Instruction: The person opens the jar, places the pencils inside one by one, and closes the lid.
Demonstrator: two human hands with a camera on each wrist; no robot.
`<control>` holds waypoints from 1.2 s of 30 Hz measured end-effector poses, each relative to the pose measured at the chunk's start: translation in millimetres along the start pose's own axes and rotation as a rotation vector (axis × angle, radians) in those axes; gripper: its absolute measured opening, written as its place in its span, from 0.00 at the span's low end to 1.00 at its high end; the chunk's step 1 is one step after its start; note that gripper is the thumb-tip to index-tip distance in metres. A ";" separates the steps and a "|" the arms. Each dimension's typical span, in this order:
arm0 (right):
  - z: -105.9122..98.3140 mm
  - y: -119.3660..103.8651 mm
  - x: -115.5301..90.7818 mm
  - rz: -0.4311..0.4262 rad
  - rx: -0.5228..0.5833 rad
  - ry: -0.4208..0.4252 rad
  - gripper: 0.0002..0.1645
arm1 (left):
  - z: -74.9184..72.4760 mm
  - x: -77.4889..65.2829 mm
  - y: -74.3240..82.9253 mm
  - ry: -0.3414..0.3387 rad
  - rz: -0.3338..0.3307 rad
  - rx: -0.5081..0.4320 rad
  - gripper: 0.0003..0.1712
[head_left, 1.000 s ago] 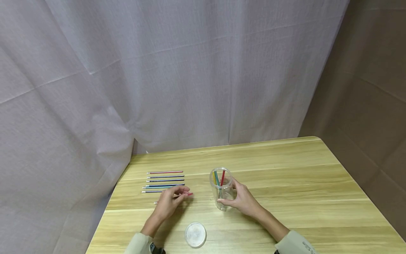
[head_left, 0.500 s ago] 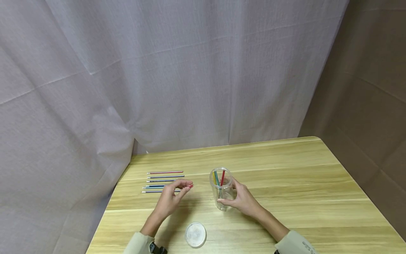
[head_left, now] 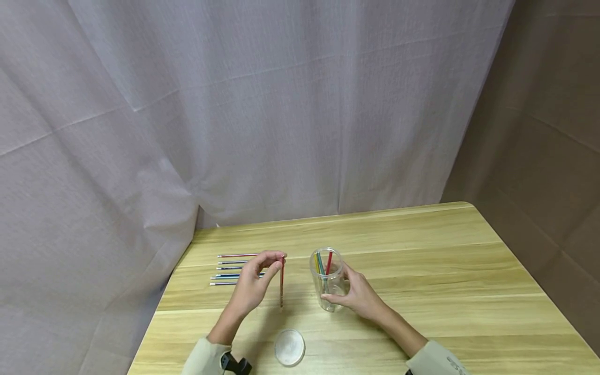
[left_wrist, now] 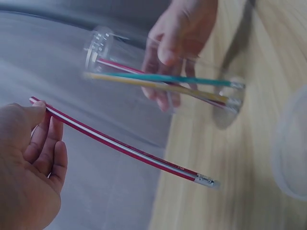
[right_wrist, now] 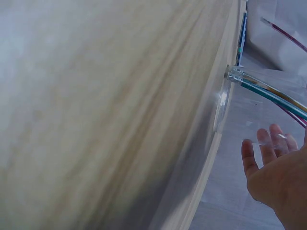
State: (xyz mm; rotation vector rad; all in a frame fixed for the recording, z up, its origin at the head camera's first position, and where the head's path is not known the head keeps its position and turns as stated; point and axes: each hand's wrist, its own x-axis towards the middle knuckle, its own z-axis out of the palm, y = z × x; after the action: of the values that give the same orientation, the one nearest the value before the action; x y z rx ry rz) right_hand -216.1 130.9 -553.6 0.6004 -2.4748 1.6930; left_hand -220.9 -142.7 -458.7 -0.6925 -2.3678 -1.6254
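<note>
My left hand [head_left: 252, 284] pinches a red pencil [head_left: 282, 286] near its top end, between thumb and fingertips. In the head view the pencil hangs upright over the table, left of a clear plastic jar [head_left: 334, 287]. The left wrist view shows its white stripe and the eraser [left_wrist: 206, 181] at the low end. My right hand [head_left: 360, 298] grips the jar around its right side and keeps it standing on the table. Inside the jar lean a yellow pencil [left_wrist: 144, 82], a teal pencil [left_wrist: 177, 78] and a red pencil [head_left: 329, 262], erasers down.
Several pencils [head_left: 230, 268] lie in a row on the left of the wooden table [head_left: 445, 271], partly behind my left hand. A round clear lid [head_left: 289, 347] lies near the front. A grey curtain [head_left: 281, 130] hangs behind the table's far edge.
My left hand has lifted the red pencil off the table, moved up and away from me, and swung the pencil from lying flat to upright. The right hand and jar have stayed put.
</note>
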 end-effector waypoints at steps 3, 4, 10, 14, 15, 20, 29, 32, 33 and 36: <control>-0.1 -0.4 -0.2 -0.001 0.003 0.000 0.48 | -0.6 3.6 2.3 0.001 0.000 -0.061 0.11; -0.1 -0.5 -0.3 -0.002 0.005 0.000 0.48 | -0.7 4.8 2.4 0.004 0.002 -0.081 0.11; 0.6 0.0 -0.1 -0.004 0.005 0.005 0.48 | -0.5 12.5 7.3 0.020 0.049 -0.174 0.11; 1.2 1.1 0.2 0.001 -0.001 0.009 0.48 | -0.3 17.9 12.9 0.023 0.075 -0.227 0.11; 1.3 1.3 0.3 0.002 0.000 0.009 0.48 | -0.3 19.3 14.1 0.025 0.076 -0.239 0.11; 1.5 1.3 0.5 0.007 0.007 0.006 0.49 | 0.4 25.8 22.8 0.041 0.063 -0.298 0.11; 3.1 0.9 0.8 0.011 0.002 0.007 0.51 | 0.8 34.7 42.7 0.068 0.079 -0.391 0.13; 3.5 1.1 0.8 0.007 -0.002 0.008 0.50 | 0.2 36.9 48.9 0.072 0.090 -0.401 0.12; 3.6 1.2 0.7 0.005 -0.002 0.008 0.50 | 0.0 37.6 50.6 0.073 0.094 -0.405 0.12; 3.9 1.4 0.9 0.001 -0.001 0.008 0.50 | -1.0 39.7 56.2 0.079 0.112 -0.405 0.12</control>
State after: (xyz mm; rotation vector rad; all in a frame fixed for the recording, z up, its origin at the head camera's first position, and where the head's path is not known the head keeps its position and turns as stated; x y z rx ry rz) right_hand -216.8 127.5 -556.1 0.5907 -2.4708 1.6914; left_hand -229.1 -116.5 -395.6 -0.7940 -1.9233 -2.0613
